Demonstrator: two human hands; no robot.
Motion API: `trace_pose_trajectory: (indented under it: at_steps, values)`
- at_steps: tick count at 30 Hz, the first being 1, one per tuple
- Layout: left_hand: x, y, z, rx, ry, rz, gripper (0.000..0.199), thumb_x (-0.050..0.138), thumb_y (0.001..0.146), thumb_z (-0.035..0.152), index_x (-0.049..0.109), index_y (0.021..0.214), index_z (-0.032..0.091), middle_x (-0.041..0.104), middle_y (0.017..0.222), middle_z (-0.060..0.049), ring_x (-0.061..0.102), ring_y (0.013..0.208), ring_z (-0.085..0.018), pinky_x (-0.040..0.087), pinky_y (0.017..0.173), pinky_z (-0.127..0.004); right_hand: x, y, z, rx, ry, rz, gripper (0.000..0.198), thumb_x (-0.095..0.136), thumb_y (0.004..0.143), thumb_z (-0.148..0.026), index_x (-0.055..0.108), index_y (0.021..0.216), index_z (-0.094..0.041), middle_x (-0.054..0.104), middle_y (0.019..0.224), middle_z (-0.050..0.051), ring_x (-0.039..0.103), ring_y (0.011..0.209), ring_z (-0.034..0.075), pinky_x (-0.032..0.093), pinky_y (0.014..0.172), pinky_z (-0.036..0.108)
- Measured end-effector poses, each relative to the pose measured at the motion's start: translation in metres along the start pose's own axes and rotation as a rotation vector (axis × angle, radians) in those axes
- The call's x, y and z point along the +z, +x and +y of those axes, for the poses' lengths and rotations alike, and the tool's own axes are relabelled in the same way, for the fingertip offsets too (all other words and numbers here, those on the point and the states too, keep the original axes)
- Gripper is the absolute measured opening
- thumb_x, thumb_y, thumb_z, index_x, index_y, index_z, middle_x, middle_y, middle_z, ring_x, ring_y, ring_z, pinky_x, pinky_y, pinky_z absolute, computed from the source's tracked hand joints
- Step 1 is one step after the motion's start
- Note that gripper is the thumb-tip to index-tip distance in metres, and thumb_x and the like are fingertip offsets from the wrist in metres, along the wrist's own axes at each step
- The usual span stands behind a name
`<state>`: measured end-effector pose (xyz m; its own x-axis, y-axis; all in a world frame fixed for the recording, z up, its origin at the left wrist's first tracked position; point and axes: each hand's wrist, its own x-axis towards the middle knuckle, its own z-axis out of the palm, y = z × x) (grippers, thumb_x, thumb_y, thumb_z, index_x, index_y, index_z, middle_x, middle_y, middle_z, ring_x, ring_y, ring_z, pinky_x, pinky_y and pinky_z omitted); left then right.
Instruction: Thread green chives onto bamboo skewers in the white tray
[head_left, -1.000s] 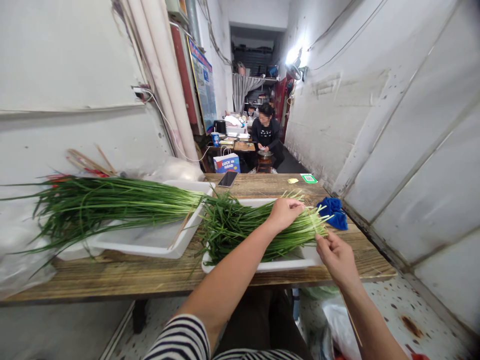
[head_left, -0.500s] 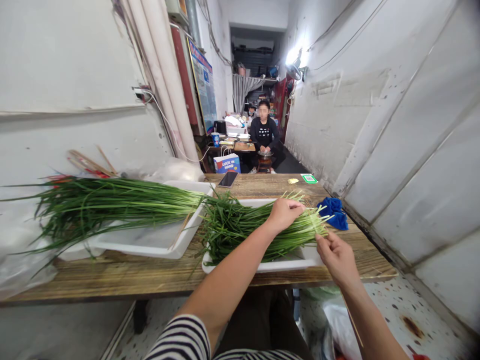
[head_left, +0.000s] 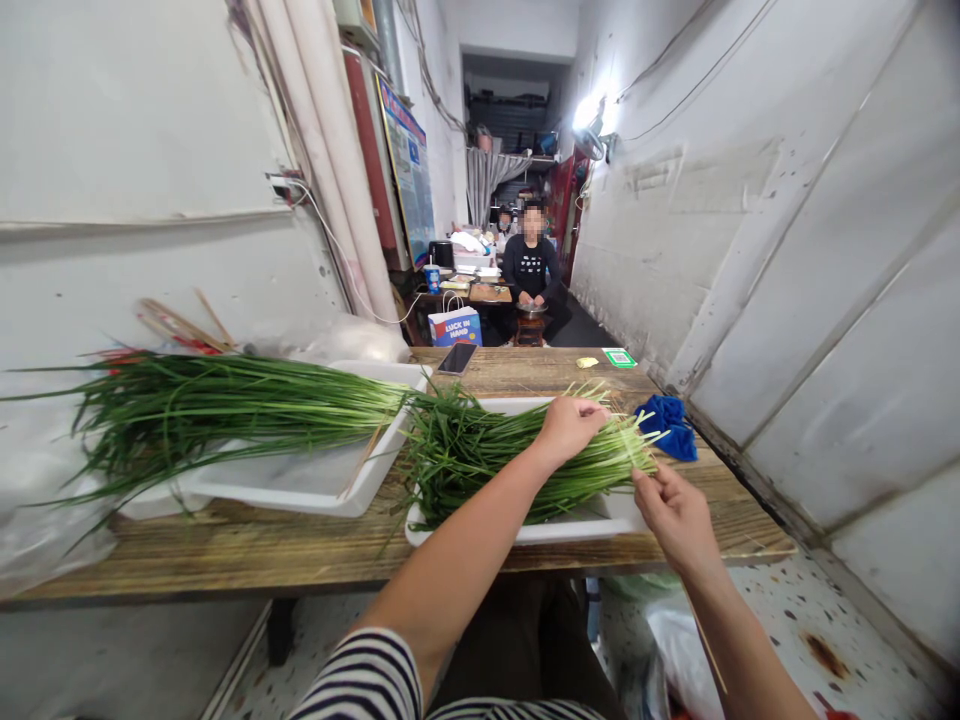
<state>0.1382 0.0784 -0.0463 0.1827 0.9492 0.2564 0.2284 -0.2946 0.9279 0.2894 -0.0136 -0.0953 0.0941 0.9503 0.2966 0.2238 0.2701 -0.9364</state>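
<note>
A thick bunch of garlic chives [head_left: 495, 450] lies across a white tray [head_left: 547, 533], its pale stem ends pointing right. At the far side of these stems, my left hand [head_left: 574, 428] is closed in a pinch on the chives; its fingertips are partly hidden. My right hand [head_left: 679, 515] is closed at the near side of the pale ends, thumb and finger pinched on a thin bamboo skewer [head_left: 710, 650]. The skewer's lower end shows beside my forearm, and its upper part is hidden by the hand.
More garlic chives [head_left: 247, 400] overhang a second white tray [head_left: 367, 490] on the left. On the wooden table [head_left: 225, 560] lie a phone [head_left: 457, 358], a blue cloth [head_left: 670, 428] and a green code card [head_left: 619, 357]. A person [head_left: 531, 260] sits beyond, hands over a metal bowl.
My hands and the chives have hardly moved. The seated person beyond the table has shifted slightly to the right.
</note>
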Motion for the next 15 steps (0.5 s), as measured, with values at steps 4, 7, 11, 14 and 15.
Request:
trace_pose_trajectory:
  at_steps: [4,7,11,14,15]
  values:
    - [0.0001,-0.0003,-0.0001,-0.002,-0.005,0.0,0.029,0.059,0.074,0.03,0.074,0.084,0.008,0.063,0.058,-0.001,0.048,0.053,-0.009,0.037,0.055,-0.02,-0.0004,0.0001,0.0009,0.003,-0.017,-0.006,0.034,0.055,0.086,-0.049,0.045,0.072,-0.02,0.03,0.051,-0.008,0.024,0.043,0.007,0.017,0.04,0.021]
    - [-0.0008,-0.0011,0.0013,-0.003,-0.001,-0.016,0.029,0.059,0.075,0.03,0.074,0.084,0.007,0.062,0.056,-0.001,0.048,0.051,-0.009,0.037,0.054,-0.02,-0.0006,0.0,0.001,0.0,-0.031,-0.002,0.032,0.054,0.086,-0.048,0.049,0.076,-0.019,0.031,0.051,-0.008,0.025,0.043,0.007,0.017,0.041,0.021]
    - [-0.0022,-0.002,0.0035,0.012,0.017,-0.02,0.028,0.06,0.075,0.029,0.074,0.086,0.007,0.066,0.061,-0.003,0.053,0.055,-0.01,0.041,0.058,-0.021,-0.0009,-0.0003,0.0004,-0.003,-0.035,-0.004,0.033,0.054,0.086,-0.049,0.049,0.075,-0.018,0.031,0.05,-0.008,0.025,0.043,0.007,0.017,0.041,0.021]
    - [-0.0027,-0.0025,0.0045,0.026,0.023,-0.019,0.027,0.06,0.075,0.028,0.074,0.088,0.008,0.07,0.07,-0.005,0.058,0.062,-0.012,0.045,0.064,-0.022,-0.0011,-0.0002,0.0008,-0.007,-0.044,-0.001,0.034,0.054,0.086,-0.049,0.047,0.073,-0.019,0.031,0.05,-0.008,0.024,0.043,0.008,0.017,0.041,0.021]
    - [-0.0028,-0.0027,0.0048,0.028,0.021,-0.022,0.026,0.061,0.075,0.027,0.074,0.088,0.009,0.071,0.072,-0.006,0.06,0.064,-0.013,0.046,0.066,-0.023,-0.001,-0.0001,0.001,-0.007,-0.047,-0.001,0.033,0.054,0.086,-0.049,0.047,0.073,-0.019,0.031,0.05,-0.008,0.024,0.043,0.008,0.017,0.041,0.022]
